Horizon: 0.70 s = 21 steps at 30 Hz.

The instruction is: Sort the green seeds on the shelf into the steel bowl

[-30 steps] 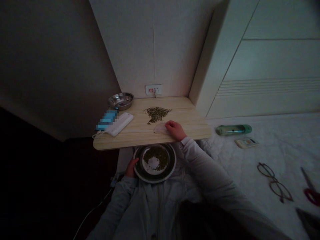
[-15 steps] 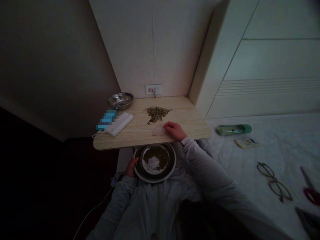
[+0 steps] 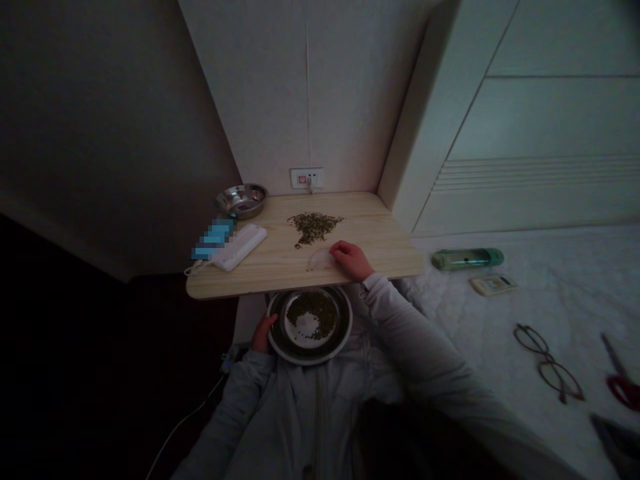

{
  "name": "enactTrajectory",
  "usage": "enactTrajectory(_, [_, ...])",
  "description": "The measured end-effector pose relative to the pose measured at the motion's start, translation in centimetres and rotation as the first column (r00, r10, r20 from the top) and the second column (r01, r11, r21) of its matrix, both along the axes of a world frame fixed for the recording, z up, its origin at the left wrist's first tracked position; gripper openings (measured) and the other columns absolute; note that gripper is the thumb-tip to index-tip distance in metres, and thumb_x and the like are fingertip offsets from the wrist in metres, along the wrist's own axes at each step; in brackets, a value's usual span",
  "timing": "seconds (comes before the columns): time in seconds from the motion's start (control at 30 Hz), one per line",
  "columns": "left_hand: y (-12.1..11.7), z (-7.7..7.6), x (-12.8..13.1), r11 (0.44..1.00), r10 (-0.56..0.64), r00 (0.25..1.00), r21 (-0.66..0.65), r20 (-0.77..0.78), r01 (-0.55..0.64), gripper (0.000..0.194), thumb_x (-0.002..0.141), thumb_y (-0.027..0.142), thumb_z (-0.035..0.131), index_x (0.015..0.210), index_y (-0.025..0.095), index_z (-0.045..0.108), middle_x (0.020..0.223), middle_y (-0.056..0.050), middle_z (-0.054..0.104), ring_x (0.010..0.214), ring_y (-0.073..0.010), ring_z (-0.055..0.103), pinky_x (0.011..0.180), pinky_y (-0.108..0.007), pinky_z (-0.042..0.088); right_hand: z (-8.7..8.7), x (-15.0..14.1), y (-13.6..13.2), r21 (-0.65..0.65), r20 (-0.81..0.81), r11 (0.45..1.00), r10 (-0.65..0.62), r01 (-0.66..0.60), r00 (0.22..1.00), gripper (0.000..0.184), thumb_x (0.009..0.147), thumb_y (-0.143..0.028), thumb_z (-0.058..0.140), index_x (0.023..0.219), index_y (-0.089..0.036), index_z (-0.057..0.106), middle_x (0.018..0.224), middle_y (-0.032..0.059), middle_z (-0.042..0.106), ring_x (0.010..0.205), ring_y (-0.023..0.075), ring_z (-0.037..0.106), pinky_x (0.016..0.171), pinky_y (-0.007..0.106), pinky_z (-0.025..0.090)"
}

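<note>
My left hand (image 3: 262, 335) grips the left rim of a round metal basin (image 3: 310, 357), held below the table's front edge. Inside the basin, small greenish-brown grains (image 3: 326, 315) lie in a curve around a bare patch. Above the front part of the table, my right hand (image 3: 353, 259) pinches a thin, clear, rounded piece of plastic (image 3: 320, 259) by its right side. A few grains lie by the plastic's lower left edge. Just beyond it, a loose heap of the same grains (image 3: 315, 227) is spread on the wooden table (image 3: 370, 227).
At the table's left stand a small steel bowl (image 3: 242, 200), a phone with a blurred screen (image 3: 214, 239) and a white power strip (image 3: 240, 247). On the white bed to the right lie a green bottle (image 3: 467, 259), a small device (image 3: 493, 285), glasses (image 3: 549, 363) and red-handled scissors (image 3: 623, 390).
My right hand and the clear plastic piece have shifted slightly to the right, leaving a few grains at its left edge. The left hand and basin stay put.
</note>
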<state>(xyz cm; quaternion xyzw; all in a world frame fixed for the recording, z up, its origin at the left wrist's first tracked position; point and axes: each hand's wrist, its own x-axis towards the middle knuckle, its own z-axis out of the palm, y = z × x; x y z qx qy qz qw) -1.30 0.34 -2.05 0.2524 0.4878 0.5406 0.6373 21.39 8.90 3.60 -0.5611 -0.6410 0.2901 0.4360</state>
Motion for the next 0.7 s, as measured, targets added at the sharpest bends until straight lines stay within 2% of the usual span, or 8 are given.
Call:
enactTrajectory(0.3, [0.19,-0.06,-0.08,1.0,0.003,1.0,0.01,-0.007,-0.003,0.015,0.045,0.03,0.062,0.056,0.021,0.06,0.068,-0.004,0.065,0.093,-0.0257,0.05,0.081,-0.033,0.036,0.14,-0.03,-0.1,-0.016,-0.017,1.0,0.0,0.0,1.0,0.018,0.064,-0.028,0.042,0.067,-0.014,0.052,0.054,-0.0035,0.046,0.053,0.0074,0.04,0.053,0.02,0.031])
enactTrajectory(0.53, [0.08,0.54,0.12,1.0,0.002,1.0,-0.014,-0.018,-0.002,0.015,0.041,0.032,0.064,0.046,0.021,0.056,0.054,-0.001,0.062,0.08,-0.0241,0.055,0.075,-0.033,0.039,0.09,-0.07,-0.09,0.023,0.026,1.0,-0.007,0.007,1.0,0.017,0.064,-0.029,0.042,0.067,-0.015,0.052,0.055,-0.0032,0.047,0.055,0.0077,0.041,0.054,0.02,0.031])
enactTrajectory(0.7, [0.15,0.3,0.14,1.0,0.005,1.0,0.027,0.004,-0.006,0.011,0.043,0.031,0.062,0.045,0.022,0.056,0.054,-0.001,0.062,0.082,-0.0235,0.054,0.077,-0.032,0.037,0.18,-0.02,-0.07,0.016,0.004,1.0,-0.016,0.016,1.0,0.017,0.064,-0.028,0.042,0.068,-0.015,0.053,0.055,-0.0032,0.047,0.054,0.0077,0.041,0.054,0.02,0.031])
